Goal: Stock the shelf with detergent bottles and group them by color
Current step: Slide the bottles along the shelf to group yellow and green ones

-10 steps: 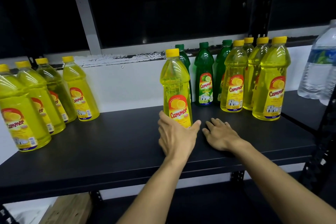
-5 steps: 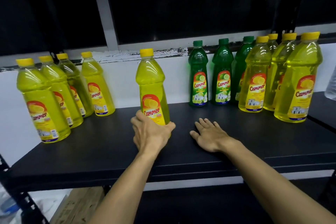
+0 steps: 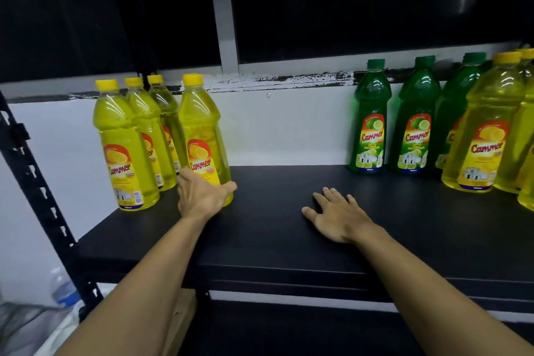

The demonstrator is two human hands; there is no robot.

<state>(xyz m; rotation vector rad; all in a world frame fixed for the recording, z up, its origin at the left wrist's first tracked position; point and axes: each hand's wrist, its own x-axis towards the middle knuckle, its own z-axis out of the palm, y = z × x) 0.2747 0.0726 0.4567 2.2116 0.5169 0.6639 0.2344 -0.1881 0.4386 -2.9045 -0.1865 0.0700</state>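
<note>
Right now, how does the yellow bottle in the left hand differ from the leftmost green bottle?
The yellow bottle holds yellow liquid under a yellow cap; the green bottle is green with a green cap. The yellow bottle's label shows a lemon, the green bottle's a lime. The left hand grips the yellow bottle at its base beside the yellow group; the green bottle stands untouched near the wall. Both stand upright on the shelf with Cammer labels.

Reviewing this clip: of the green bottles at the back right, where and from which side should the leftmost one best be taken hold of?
Probably round the body of the leftmost green bottle, at the label, coming from its left or front. It stands upright on the shelf, with bare shelf on those sides, while another green bottle crowds its right. The right hand, lying flat on the shelf, is the closer of the two hands.
</note>
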